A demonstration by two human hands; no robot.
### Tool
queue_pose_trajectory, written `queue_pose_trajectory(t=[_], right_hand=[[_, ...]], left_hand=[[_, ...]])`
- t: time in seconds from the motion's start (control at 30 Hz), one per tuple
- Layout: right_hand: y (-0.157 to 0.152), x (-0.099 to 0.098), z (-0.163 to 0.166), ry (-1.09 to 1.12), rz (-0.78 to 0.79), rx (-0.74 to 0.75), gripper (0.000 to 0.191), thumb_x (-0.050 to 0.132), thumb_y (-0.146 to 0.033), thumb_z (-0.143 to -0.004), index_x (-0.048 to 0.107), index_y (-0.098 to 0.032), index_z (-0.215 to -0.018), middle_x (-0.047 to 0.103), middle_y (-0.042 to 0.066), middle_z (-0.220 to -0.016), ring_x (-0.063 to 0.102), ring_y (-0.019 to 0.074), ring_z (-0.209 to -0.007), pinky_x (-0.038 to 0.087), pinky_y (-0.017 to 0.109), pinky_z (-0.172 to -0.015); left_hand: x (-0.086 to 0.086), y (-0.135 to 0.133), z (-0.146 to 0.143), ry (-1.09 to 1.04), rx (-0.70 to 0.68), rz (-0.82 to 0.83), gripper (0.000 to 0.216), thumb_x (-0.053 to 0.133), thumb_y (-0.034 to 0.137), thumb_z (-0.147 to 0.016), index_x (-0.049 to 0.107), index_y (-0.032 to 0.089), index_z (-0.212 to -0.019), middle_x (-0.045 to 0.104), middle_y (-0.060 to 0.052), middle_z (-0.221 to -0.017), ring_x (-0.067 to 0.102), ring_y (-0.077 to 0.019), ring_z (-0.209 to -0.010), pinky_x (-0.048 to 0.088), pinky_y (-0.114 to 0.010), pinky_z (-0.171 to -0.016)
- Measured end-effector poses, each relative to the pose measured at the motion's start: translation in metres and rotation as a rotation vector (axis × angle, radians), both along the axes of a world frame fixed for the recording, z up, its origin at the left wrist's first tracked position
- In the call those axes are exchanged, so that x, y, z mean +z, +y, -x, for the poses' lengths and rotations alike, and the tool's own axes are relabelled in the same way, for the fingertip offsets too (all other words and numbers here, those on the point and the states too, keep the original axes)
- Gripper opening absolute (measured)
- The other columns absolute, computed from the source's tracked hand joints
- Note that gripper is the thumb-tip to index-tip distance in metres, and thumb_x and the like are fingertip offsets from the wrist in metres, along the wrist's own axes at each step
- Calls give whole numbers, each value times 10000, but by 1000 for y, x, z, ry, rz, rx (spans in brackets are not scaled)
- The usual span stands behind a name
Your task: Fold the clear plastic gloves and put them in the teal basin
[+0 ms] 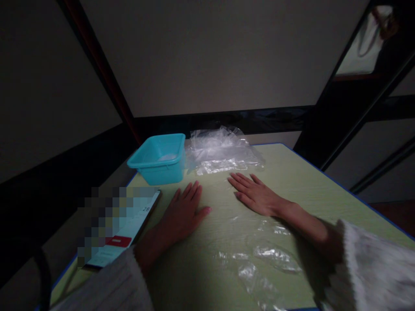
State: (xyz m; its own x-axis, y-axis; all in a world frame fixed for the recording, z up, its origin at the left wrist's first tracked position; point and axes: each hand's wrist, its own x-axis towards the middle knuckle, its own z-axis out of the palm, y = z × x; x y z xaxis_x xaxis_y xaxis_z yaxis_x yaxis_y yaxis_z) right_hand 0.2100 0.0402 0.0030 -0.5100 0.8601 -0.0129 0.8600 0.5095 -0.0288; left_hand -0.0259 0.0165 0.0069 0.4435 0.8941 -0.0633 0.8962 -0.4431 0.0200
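Crumpled clear plastic (277,257) lies nearest, spread over the close part of the desk (288,172) between the forearms; the light is dim, so I can't tell whether it is 1 piece or several. Beyond it, the left hand (184,212) rests palm down with its grip open and holding nothing, thumb pointing toward the middle. The right hand (257,196) also lies palm down, grip open and bare, its fingertips near a heap of clear plastic bags (223,153) at the far edge. Just left of that heap stands a blue basin (162,172) with something pale inside. A phone (139,220), partly pixelated, lies beside the left hand. At upper right is a white bag (366,47).
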Motion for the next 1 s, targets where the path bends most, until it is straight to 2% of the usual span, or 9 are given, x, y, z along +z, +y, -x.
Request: queue_pose_trajectory(t=[0.33, 0.5, 0.73, 0.83, 1.0], right_hand=[[8, -4, -17, -2, -4, -26, 553, 135, -399, -940, 184, -141, -1427, 118, 85, -1486, 104, 227, -1356, 123, 498, -1077], [2, 2, -17, 34, -34, -43, 551, 158, -384, -940, 199, -116, -1419, 124, 102, -1480, 113, 236, -1354, 124, 510, -1073], [-23, 7, 6, 82, -131, 67, 530, 208, -350, -940, 263, -84, -1396, 180, 128, -1469, 155, 237, -1351, 175, 473, -1081], [-29, 2, 13, 68, -111, 82, 515, 219, -323, -941, 289, -76, -1387, 203, 135, -1462, 182, 248, -1345, 188, 481, -1078], [-30, -3, 14, 50, -81, 67, 504, 239, -293, -935, 301, -66, -1381, 219, 146, -1453, 191, 249, -1340, 194, 473, -1080]], left_hand=[[-1, 3, 1, 26, 22, -9, 613, 276, 453, -915, 255, 59, -1384, 193, -168, -1472, 128, -285, -1365, 186, -514, -1072], [0, 3, 2, -5, 9, -64, 609, 299, 450, -905, 277, 56, -1369, 217, -188, -1462, 144, -300, -1359, 201, -535, -1061], [-3, -11, -18, -254, -122, -196, 555, 285, 385, -912, 283, 39, -1347, 265, -203, -1444, 174, -257, -1360, 216, -483, -1086], [-7, -19, -29, -321, -197, -178, 532, 323, 354, -902, 303, 53, -1340, 279, -191, -1443, 197, -249, -1355, 244, -453, -1088], [-10, -24, -37, -295, -242, -93, 564, 402, 349, -874, 324, 39, -1338, 290, -193, -1436, 219, -259, -1349, 247, -450, -1088]])
